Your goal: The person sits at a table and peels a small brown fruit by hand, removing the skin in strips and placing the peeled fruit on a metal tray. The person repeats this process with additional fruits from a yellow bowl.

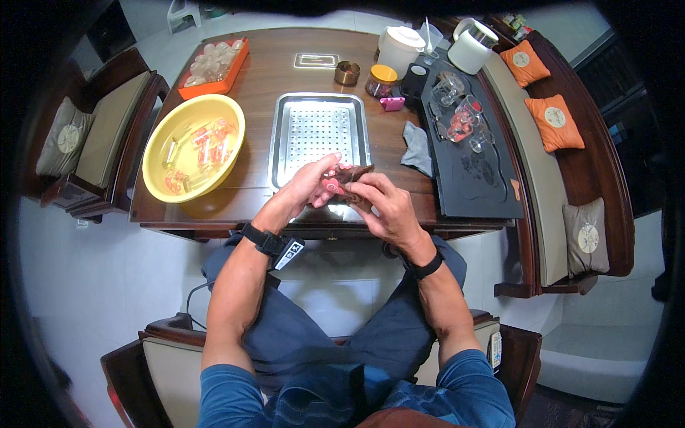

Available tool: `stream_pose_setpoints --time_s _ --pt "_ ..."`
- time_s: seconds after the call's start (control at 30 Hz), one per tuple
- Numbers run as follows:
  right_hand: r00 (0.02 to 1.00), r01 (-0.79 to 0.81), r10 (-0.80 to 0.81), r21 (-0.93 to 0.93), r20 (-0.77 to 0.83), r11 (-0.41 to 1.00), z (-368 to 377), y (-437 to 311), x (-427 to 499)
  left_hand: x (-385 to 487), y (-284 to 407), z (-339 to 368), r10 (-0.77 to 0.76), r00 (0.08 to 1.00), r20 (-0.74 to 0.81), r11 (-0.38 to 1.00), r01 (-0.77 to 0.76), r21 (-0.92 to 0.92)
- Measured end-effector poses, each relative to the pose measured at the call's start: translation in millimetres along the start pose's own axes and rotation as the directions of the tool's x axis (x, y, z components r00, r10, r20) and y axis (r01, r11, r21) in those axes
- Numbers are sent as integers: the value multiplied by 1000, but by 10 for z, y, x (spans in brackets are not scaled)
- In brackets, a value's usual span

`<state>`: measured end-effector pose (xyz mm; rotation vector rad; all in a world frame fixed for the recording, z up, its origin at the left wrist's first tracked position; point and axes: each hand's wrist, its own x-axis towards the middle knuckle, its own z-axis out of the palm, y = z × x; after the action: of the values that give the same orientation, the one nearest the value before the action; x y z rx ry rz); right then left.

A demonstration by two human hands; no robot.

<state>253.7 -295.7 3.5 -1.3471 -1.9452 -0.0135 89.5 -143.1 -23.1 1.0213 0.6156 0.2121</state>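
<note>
My left hand (312, 184) is closed around a small red-printed item (333, 185), which looks like a clear glass; the fingers cover much of it. Pinched in my right hand (389, 207) is a thin dark brown piece (362, 172), cloth-like, pressed against that item. Both hands meet over the table's front edge, just below a perforated stainless-steel tray (321, 128). To the left, a yellow plastic basin (155, 160) holds water and several glass pieces with red print (214, 142).
An orange box (214, 85) of pale round pieces stands at the back left. A brass bowl (347, 73), a yellow-lidded jar (381, 80) and a white pitcher (401, 51) stand behind. At right, glass cups (465, 120) sit on a black tea tray (476, 187) beside a grey cloth (416, 148).
</note>
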Motion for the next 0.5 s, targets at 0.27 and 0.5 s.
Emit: stream_pose_setpoints --time_s 0.27,0.5 --pt "976 -21 39 -82 214 996 95 -59 -52 -78 61 46 -6 1000 29 989 1 148" --pt "986 -166 165 361 33 918 424 63 -61 -72 7 158 275 954 -123 935 -235 264"
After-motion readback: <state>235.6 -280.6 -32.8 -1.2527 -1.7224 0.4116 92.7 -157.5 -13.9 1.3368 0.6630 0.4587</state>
